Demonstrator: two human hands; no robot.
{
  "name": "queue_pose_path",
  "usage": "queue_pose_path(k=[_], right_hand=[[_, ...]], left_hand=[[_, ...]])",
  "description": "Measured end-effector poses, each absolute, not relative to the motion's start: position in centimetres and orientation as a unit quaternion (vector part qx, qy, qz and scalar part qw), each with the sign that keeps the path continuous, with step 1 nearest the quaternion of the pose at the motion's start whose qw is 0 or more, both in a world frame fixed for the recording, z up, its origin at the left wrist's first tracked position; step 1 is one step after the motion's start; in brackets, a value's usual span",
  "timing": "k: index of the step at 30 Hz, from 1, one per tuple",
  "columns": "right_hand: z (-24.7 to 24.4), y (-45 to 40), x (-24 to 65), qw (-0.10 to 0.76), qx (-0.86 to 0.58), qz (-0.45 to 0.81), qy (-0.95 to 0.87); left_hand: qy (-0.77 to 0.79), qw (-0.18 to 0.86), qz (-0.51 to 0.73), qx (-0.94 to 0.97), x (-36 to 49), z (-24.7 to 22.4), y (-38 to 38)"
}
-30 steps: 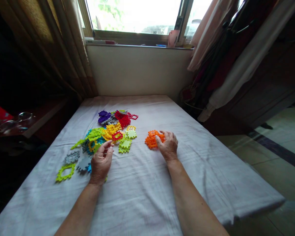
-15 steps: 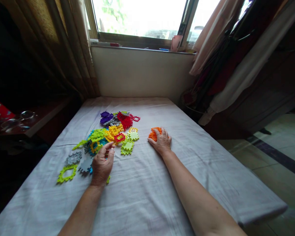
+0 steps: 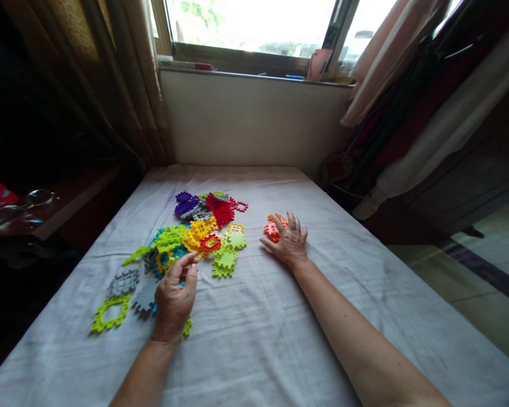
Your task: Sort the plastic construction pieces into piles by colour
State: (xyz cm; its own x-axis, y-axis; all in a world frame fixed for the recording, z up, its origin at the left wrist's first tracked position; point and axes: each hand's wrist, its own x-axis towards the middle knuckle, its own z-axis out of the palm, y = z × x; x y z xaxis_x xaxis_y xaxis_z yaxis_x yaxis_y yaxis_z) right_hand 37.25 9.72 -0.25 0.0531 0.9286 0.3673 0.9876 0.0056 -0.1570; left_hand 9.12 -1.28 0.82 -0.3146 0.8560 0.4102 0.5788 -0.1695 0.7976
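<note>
My right hand [image 3: 289, 243] lies with spread fingers at the edge of a small group of orange interlocking toy tiles [image 3: 273, 228], partly covering them. My left hand [image 3: 176, 297] hovers at the near side of a mixed heap, its fingers loosely curved and apart, with nothing visible in them. Around it are lime green tiles [image 3: 169, 237], a grey tile [image 3: 144, 298] and a lime green frame [image 3: 110, 314]. Farther back lie yellow tiles [image 3: 201, 227], red tiles [image 3: 220, 209] and purple tiles [image 3: 185, 203]. Pale green tiles [image 3: 225, 260] sit between the hands.
A wrinkled pale sheet [image 3: 237, 345] covers the table. Behind it stands a low wall [image 3: 246, 121] under a window, with a pink cup [image 3: 319, 64] on the sill. Curtains hang at left, clothes at right. Glasses [image 3: 40, 198] rest on a side surface.
My right hand has loosened and spread its fingers, drawing slightly back from the orange tiles, which now show more. My left hand stays by the heap. The view has shifted slightly.
</note>
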Motion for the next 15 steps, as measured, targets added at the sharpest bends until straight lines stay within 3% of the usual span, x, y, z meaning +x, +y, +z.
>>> queue_pose_path(k=[6,15], right_hand=[[0.1,12.6,38.1,0.129,-0.693,-0.056,-0.708],[0.5,22.7,41.1,0.147,-0.754,-0.031,-0.639]], left_hand=[[0.627,0.105,0.518,0.573,9.0,0.9,-1.4],[0.637,-0.062,0.459,0.616,6.6,0.8,-1.2]])
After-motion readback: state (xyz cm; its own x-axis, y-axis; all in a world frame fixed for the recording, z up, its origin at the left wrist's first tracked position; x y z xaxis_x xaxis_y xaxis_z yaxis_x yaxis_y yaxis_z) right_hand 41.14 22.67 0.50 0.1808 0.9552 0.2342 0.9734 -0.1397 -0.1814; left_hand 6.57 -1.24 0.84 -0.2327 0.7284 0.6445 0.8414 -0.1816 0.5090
